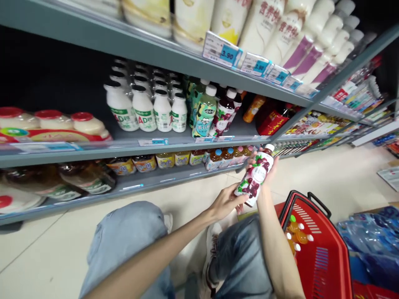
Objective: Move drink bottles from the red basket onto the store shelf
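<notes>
A juice bottle (257, 175) with a white cap and a white label printed with dark red grapes is held tilted in front of the lower shelves. My left hand (229, 201) is closed around its lower end. Behind its upper part, my right hand (272, 171) wraps the bottle, with fingertips showing along the left side; the palm is hidden. Similar dark bottles (223, 113) stand on the middle shelf, beside a green bottle (204, 111).
White milk-drink bottles (144, 109) fill part of the middle shelf (131, 145). Small juice bottles (215, 158) line the bottom shelf. A red shopping basket (330, 245) with several orange drinks (299, 236) stands at my right, near blue-wrapped packs (374, 236). My knees are close to the shelving.
</notes>
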Motion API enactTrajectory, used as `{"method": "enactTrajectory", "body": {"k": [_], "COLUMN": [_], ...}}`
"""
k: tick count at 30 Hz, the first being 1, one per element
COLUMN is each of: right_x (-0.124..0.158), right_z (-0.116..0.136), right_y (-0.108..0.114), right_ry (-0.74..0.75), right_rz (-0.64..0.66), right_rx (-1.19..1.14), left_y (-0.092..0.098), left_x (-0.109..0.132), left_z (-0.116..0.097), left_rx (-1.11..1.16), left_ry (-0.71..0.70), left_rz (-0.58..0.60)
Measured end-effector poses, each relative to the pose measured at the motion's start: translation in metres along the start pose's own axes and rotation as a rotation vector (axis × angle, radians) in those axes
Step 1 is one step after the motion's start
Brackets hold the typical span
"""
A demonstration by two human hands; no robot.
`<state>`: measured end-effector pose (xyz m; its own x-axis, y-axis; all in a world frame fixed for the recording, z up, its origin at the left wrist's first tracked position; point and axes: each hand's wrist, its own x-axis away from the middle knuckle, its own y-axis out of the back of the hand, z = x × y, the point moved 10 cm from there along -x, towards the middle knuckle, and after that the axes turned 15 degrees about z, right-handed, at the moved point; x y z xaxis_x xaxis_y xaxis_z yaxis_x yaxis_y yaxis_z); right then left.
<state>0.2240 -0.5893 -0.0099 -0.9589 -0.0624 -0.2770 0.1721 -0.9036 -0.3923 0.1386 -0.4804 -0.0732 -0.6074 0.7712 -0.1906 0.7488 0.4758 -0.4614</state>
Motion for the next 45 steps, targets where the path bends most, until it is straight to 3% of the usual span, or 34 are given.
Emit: {"method": "enactTrajectory", "body": {"k": [6,13,19,23,27,40,45], "right_x": [-0.001,-0.004,-0.005,-0.003,-0.003,-0.012,-0.011], "right_z": [-0.016,-0.012,-0.008,-0.014,-0.020,-0.030,-0.029], "right_y": [0.005,0.010,0.019,0.027,0.030,0.022,0.016], "right_ry": [-0.035,-0.011,0.040,0.077,0.086,0.097,0.079], "right_rz": [-0.031,-0.065,-0.119,-0.140,-0.145,-0.028,-0.038], "right_rx": [-0.340,-0.408,-0.430,-0.504,-0.564,-0.521,-0.499], "left_y": [0.009,0.011,0.019,0.023,0.028,0.028,0.033], "left_x": [-0.003,-0.009,-0.018,-0.019,-0.016,-0.010,-0.006], "left_z": [0.018,0.007,0.008,0.004,0.010,-0.003,0.004], "left_rx": [-0.136,-0.353,-0.236,-0.294,-0.336,-0.253,-0.211], "left_ry": [0.086,0.137,0.141,0.064,0.124,0.171,0.221], "left_rz": [-0.060,-0.114,-0.183,-0.207,-0.240,-0.264,-0.276]}}
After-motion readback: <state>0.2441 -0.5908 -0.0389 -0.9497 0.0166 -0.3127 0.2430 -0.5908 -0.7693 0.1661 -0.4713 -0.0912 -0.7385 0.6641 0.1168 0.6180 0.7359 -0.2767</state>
